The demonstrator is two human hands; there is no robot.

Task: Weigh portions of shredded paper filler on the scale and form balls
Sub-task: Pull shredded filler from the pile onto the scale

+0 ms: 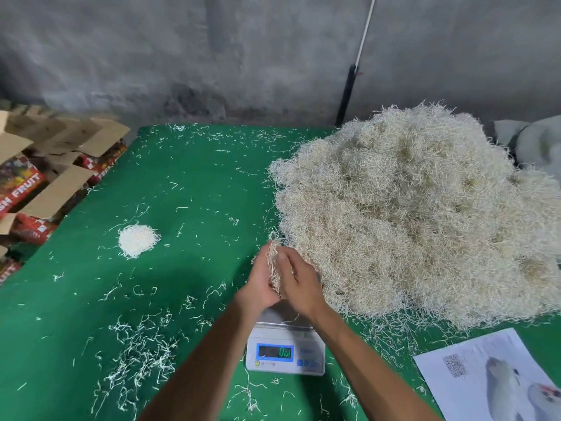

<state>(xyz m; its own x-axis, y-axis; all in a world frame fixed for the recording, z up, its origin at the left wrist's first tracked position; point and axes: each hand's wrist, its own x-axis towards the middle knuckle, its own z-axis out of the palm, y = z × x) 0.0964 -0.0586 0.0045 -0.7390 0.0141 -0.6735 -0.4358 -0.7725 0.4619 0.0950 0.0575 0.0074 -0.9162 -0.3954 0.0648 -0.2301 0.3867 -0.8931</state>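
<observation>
Two bare forearms reached in from the near edge of a desk [76, 329] covered in green cloth, meeting above a small white digital scale [285, 350] that stood close to that near edge, a little right of centre. The scale's blue-framed display glowed with green digits too blurred to read, and its metal pan was mostly hidden under the wrists.

Beyond the desk's left edge lay a stack of open cardboard cartons [45, 174] printed in red with the words "FRESH FRUIT". On the desk's left side, well apart from the scale, sat one small, pale, rounded ball of shredded paper [137, 240]. Loose shreds [136, 344] were scattered across the cloth, thickest near the front left.

Above the scale, the left hand [261, 284] and the right hand [299, 282] faced palm to palm, each grip curled and clamped on the same small tuft of shredded paper [274, 262], which showed between the fingers and stuck out at the top.

Just beside the hands, to the right, a very large heap of shredded paper filler [419, 217] filled the desk's right side up to its far right corner. A printed sheet [485, 378] with a square code and a picture lay at the near right corner. A grey concrete wall [212, 56] stood behind the desk.
</observation>
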